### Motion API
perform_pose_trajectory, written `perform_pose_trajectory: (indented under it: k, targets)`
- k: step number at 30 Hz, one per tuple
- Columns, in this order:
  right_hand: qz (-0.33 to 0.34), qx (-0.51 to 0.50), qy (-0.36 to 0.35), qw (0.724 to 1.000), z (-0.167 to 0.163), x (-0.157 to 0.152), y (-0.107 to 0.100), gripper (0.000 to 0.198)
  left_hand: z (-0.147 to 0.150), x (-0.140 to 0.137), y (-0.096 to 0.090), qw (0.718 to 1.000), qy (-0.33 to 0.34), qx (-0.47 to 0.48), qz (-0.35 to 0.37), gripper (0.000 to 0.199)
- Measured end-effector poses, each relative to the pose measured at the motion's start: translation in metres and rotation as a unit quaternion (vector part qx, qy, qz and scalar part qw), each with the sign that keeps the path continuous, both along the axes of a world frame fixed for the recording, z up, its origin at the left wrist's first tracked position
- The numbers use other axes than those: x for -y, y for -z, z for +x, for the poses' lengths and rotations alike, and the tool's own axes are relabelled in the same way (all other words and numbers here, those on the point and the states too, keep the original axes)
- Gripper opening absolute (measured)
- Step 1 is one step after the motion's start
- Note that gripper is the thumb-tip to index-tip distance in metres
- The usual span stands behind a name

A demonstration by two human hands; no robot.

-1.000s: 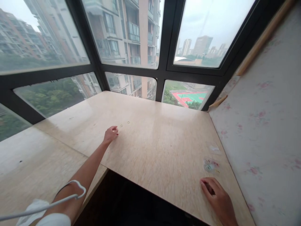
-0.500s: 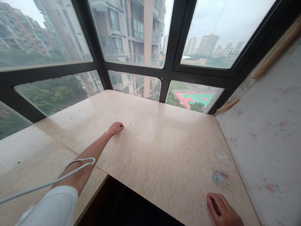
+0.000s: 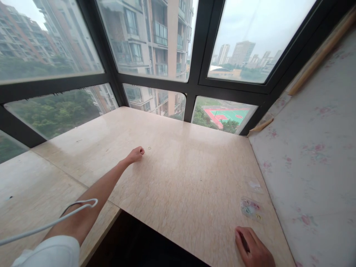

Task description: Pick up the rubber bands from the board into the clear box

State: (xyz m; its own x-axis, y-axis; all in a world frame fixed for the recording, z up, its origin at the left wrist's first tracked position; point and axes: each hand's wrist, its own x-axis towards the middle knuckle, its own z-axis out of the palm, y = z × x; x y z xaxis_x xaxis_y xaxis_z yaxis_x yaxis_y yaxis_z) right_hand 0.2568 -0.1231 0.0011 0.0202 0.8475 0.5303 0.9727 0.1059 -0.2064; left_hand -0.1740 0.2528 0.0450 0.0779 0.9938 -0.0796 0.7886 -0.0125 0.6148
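Note:
Out over the middle of the stone-patterned countertop, my left hand [image 3: 136,154] is closed, its thumb and fingers drawn together. Whatever sits at the fingertips is too small to make out. A small thin ring [image 3: 149,148] lies on the surface just beyond those fingertips, apart from them. Near the lower right, my right hand [image 3: 254,247] rests on the countertop with its fingers curled in and a dark hollow between thumb and fingers, where nothing shows. Just past it lies a clear plastic case [image 3: 250,208] with several small coloured items inside.
Behind the case is a clear, flat plastic piece [image 3: 253,184]. A white cable [image 3: 50,224] crosses over my left forearm. The countertop [image 3: 178,185] ends at a dark gap [image 3: 139,241] in front, at windows [image 3: 155,100] behind and at a papered wall [image 3: 306,167] on the right.
The view has shifted a little, so most things sit slightly further left. My left hand has turned slightly and stays closed beside the ring. My right hand keeps its curled pose.

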Motion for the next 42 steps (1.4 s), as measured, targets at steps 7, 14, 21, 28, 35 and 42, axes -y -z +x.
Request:
perform_pose_trajectory:
  k: [7, 14, 21, 28, 35, 42]
  targets:
    - [-0.03, -0.03, 0.015, 0.999, -0.001, 0.0, 0.0, 0.029, 0.079, 0.045, -0.016, 0.974, 0.037, 0.223, 0.003, 0.022]
    - [-0.08, -0.072, 0.013, 0.994, -0.003, 0.0, -0.006, 0.024, 0.18, 0.095, -0.043, 0.918, 0.1, 0.383, -0.007, 0.039]
    - [-0.09, -0.104, 0.034, 0.99, -0.007, 0.001, -0.014, 0.019, 0.276, 0.148, -0.05, 0.919, 0.197, 0.339, -0.045, 0.029]
    - [-0.106, -0.129, 0.051, 0.985, -0.006, 0.001, -0.014, 0.013, 0.351, 0.206, -0.027, 0.911, 0.332, 0.245, 0.026, 0.013]
    - [-0.116, -0.11, 0.062, 0.985, -0.005, 0.001, -0.009, 0.013, 0.393, 0.239, -0.017, 0.893, 0.423, 0.136, 0.066, 0.02]
    - [-0.119, -0.114, 0.064, 0.984, -0.005, 0.001, -0.009, 0.013, 0.409, 0.239, -0.009, 0.89, 0.443, 0.082, 0.067, 0.023]
